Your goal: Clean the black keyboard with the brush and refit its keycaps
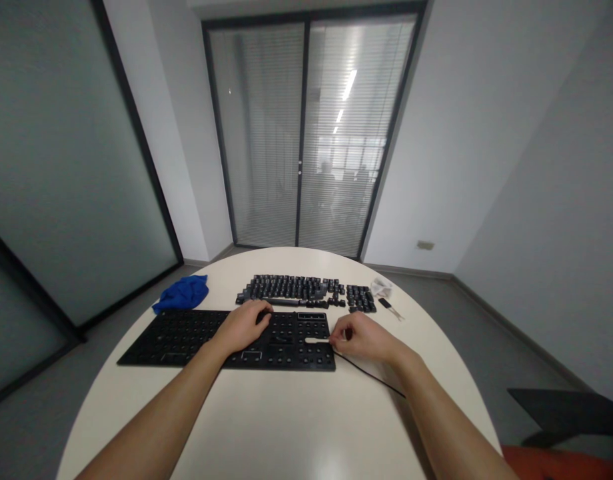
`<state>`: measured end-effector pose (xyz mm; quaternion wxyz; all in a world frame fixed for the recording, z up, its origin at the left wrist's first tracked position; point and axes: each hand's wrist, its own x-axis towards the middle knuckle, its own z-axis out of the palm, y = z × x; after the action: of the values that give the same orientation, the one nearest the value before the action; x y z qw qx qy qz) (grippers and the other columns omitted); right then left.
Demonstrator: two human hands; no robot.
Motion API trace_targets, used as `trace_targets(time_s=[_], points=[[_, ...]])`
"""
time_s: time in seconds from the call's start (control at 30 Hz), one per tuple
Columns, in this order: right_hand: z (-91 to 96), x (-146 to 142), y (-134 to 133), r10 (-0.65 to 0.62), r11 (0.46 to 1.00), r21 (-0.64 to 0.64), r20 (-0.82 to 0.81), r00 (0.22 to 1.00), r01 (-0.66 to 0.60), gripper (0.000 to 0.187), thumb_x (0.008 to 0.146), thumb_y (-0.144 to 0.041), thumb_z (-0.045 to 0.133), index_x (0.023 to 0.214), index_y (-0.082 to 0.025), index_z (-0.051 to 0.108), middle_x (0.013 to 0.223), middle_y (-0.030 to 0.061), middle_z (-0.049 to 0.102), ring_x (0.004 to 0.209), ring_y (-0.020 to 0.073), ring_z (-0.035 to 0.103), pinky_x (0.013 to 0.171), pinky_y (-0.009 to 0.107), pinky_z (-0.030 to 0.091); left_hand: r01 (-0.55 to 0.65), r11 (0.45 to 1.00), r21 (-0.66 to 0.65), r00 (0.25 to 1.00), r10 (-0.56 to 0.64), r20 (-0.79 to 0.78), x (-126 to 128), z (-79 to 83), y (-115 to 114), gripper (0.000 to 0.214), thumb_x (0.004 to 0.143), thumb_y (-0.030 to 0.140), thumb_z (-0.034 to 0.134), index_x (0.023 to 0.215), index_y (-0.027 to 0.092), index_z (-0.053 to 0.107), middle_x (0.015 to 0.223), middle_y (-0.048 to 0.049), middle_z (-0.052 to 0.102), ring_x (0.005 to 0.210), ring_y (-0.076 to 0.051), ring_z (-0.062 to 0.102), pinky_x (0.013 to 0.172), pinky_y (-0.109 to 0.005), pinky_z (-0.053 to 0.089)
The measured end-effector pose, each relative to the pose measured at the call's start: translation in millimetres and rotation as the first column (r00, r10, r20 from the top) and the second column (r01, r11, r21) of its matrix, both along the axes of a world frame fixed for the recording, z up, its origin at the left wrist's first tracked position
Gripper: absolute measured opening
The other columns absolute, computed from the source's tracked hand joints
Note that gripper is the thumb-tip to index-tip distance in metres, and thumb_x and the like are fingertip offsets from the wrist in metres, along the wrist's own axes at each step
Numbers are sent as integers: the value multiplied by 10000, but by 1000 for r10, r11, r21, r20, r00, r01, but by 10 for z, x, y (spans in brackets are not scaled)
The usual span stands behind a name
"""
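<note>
The removed keycaps (286,288) are lying in keyboard order around the centre of the frame, so the stripping looks finished. The black keyboard (281,343) is sitting bare below them, left of centre on the white round table (256,420), and swabbing of its plate seems to be under way; how much is clean is too small to tell. No caps are visibly sitting back on it.

The white swab (316,341) is lying nearly level above the keyboard's right part, its head pointing left. The keyboard's long axis is likewise running left to right.

The right hand (361,335) is pinching the swab's right end between fingertips; whether the head is touching the plate is unclear. The left hand (244,325) is resting on the keyboard, thumb standing apart from the fingers, gripping nothing visible. A blue cloth (184,293) is lying at its upper left.
</note>
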<state>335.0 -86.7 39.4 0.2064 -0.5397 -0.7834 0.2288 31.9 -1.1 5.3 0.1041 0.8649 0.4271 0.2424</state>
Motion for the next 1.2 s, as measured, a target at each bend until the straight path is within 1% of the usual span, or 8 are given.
trace_targets(time_s=[0.33, 0.5, 0.73, 0.93, 1.2], points=[[1, 6, 39, -16, 997, 82, 45, 999, 12, 198, 782, -258, 605, 828, -200, 789, 821, 46, 759, 707, 177, 635, 632, 250, 423, 8, 1000, -2, 1000, -8, -1, 1, -7, 7, 204, 930, 283, 488, 1036, 229, 653, 1028, -53, 691, 990, -237, 614, 878, -349, 468], [8, 11, 49, -11, 996, 92, 46, 999, 7, 225, 818, -269, 592, 904, -205, 789, 872, 57, 760, 755, 187, 644, 663, 261, 430, -1, 1000, -6, 1000, 1, -6, 1, 5, -2, 204, 930, 295, 485, 1029, 232, 653, 1020, -52, 690, 986, -241, 615, 867, -354, 471], [-2, 9, 57, -4, 994, 112, 48, 999, -1, 243, 855, -278, 566, 939, -209, 782, 914, 60, 758, 789, 193, 656, 683, 260, 439, 6, 1000, -7, 1000, -6, 5, 3, 12, -4, 206, 929, 288, 490, 1034, 229, 657, 1016, -58, 690, 982, -238, 611, 880, -356, 470], [-17, 31, 72, -31, 991, 132, 58, 998, 23, 257, 883, -306, 554, 965, -215, 780, 908, 64, 759, 785, 196, 656, 685, 259, 437, 2, 1000, -11, 1000, -2, 15, 11, 24, -12, 201, 926, 296, 496, 1022, 233, 661, 1003, -52, 693, 968, -237, 617, 861, -352, 472], [-38, 102, 100, -52, 990, 137, 47, 998, 45, 256, 883, -303, 559, 962, -207, 782, 889, 60, 761, 767, 192, 656, 677, 263, 435, 1, 1000, -2, 1000, -1, 10, 1, 11, 0, 201, 926, 299, 494, 1023, 238, 659, 1012, -51, 694, 980, -241, 617, 875, -356, 471]])
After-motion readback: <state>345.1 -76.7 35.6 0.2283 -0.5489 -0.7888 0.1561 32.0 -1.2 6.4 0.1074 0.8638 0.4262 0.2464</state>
